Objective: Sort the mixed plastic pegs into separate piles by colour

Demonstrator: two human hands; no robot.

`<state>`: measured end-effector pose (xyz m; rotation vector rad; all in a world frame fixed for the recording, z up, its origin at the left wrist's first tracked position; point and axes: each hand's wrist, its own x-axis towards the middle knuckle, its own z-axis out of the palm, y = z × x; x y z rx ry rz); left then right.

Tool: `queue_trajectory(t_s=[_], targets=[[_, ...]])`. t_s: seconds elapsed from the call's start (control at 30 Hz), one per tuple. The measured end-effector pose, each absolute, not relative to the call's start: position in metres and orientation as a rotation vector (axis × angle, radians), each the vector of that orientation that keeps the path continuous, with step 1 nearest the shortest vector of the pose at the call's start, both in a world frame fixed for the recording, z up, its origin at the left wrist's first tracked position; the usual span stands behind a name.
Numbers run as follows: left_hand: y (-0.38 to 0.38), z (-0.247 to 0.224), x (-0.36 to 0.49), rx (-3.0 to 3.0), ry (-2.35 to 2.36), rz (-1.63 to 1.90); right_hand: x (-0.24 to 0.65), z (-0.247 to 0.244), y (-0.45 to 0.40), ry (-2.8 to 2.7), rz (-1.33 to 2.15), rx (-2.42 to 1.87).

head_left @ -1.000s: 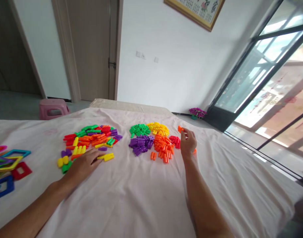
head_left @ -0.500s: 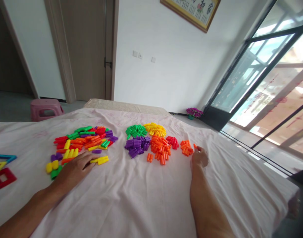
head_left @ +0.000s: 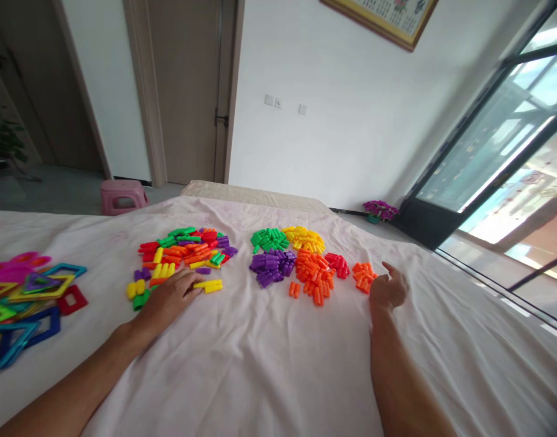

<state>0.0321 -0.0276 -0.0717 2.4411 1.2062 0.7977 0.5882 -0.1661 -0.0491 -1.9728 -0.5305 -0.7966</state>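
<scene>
My left hand rests low over the near edge of a mixed pile of coloured plastic tubes. Its fingers are closed around the end of yellow plastic tubes lying on the cloth. On the far right, my right hand is beside a small heap of orange tubes, index finger stretched out and nothing visible in its grasp. Between the hands lie sorted heaps: green tubes, yellow tubes, purple tubes, a larger orange heap and red tubes.
A wrinkled pale cloth covers the table. Flat coloured frame shapes are piled at the left edge. Beyond the table stand a pink stool and a pot of purple flowers. Two orange tubes lie apart near the middle.
The orange tube in my right hand has been let go by the small orange heap, and the index finger has extended. The view has swung left, showing more frame shapes.
</scene>
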Motion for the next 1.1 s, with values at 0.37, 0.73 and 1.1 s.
queue_trajectory(t_s=[0.37,0.73,1.1], targets=[[-0.035,-0.063,0.033,2.416,1.14,0.829,0.378,-0.026,-0.112,-1.802,-0.211,-1.272],[-0.046,-0.054,0.044,2.399,0.929,0.765,0.286,-0.045,-0.129,-2.203,0.2,-1.176],[-0.058,-0.051,0.052,2.343,0.914,0.721,0.292,-0.048,-0.127,-2.04,0.11,-1.061]])
